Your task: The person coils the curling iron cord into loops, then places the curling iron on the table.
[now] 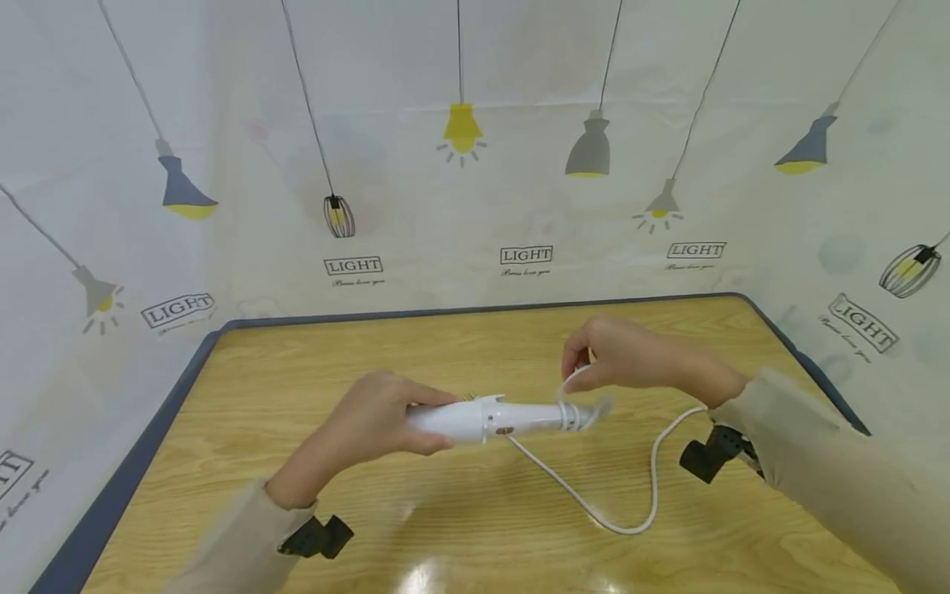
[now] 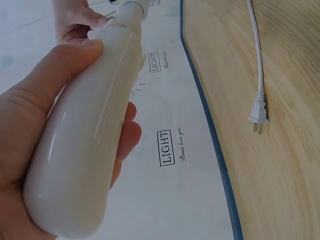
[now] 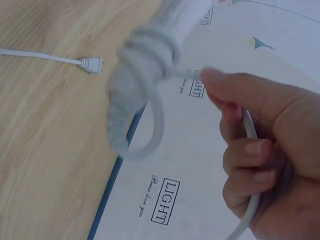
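Observation:
In the head view my left hand (image 1: 378, 412) grips the thick, smooth end of a white corded appliance (image 1: 519, 417), which looks like a hair curler. It is held roughly level above the table. A white cord (image 3: 150, 50) is wound in loops around its narrow end, and that end looks blurred. My right hand (image 1: 619, 355) pinches the cord just beyond the loops, its other fingers curled over the cord in the right wrist view. The left wrist view shows my left thumb along the thick white body (image 2: 80, 135), with fingertips emerging on the far side.
On the wooden table (image 1: 297, 503) the rest of the cord (image 1: 594, 511) lies in a loose curve. Its two-prong plug (image 2: 259, 112) lies on the wood. A dark edging (image 1: 482, 311) borders the table, and a lamp-printed sheet (image 1: 416, 206) hangs behind it.

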Tool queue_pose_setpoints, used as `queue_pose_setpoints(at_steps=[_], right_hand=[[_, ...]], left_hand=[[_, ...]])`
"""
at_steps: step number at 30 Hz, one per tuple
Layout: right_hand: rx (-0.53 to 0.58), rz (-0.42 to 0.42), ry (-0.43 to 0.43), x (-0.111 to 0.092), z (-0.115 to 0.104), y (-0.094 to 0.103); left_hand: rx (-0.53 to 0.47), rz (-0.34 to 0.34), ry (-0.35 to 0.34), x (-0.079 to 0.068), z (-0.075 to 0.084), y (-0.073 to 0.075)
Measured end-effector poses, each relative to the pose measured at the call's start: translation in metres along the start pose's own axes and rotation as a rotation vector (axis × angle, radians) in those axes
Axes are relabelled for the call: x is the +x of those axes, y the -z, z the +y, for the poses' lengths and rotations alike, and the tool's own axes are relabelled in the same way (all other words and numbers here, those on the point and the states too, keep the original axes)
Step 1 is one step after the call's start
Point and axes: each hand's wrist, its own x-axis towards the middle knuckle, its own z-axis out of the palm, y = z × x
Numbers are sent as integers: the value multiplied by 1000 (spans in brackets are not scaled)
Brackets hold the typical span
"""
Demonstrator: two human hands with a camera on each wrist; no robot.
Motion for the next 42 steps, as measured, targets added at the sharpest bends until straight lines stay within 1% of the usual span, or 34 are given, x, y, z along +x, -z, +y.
queue_pose_setpoints(at_steps=[2, 3, 6, 9, 10, 12, 15, 17, 20, 24, 26, 28, 29, 32, 35, 38, 42], right_hand=[[-42, 30, -21, 0, -4, -3], [-59, 47, -35, 0, -6, -5], [-80, 107, -73, -2, -9, -9], [-59, 184, -102, -5, -12, -14], [-53, 211, -97, -6, -13, -15], [-43, 253, -97, -8, -15, -19], [-27, 307, -78, -11, -17, -24], [29, 343, -78, -13, -17, -29], [178, 409, -80, -15, -16, -36], [367, 502, -64, -17, -11, -46], [434, 537, -34, -16, -6, -50], [517, 559, 14, -15, 0, -53], [570, 560, 44, -15, 4, -53], [737, 547, 123, -13, 17, -54], [855, 536, 138, -12, 30, -53], [894, 532, 114, -11, 37, -51], [929, 470, 111, -6, 37, -48]], left_hand=[[53, 28, 8, 2, 2, -3], [72, 40, 23, 2, 3, -5], [94, 78, 92, 4, 4, -8], [68, 135, 181, 4, 3, -11], [57, 160, 201, 5, 2, -11], [33, 212, 231, 5, 1, -13], [-2, 282, 256, 6, -1, -13], [-41, 318, 273, 7, -1, -12], [-104, 358, 313, 7, -1, -11], [-250, 400, 356, 8, -1, -9], [-351, 409, 365, 8, 0, -8], [-463, 402, 365, 7, 0, -6], [-516, 395, 367, 7, 1, -5], [-642, 367, 345, 6, 2, -3], [-715, 325, 297, 5, 3, -2], [-766, 292, 250, 4, 4, -3], [-808, 274, 204, 3, 5, -4]])
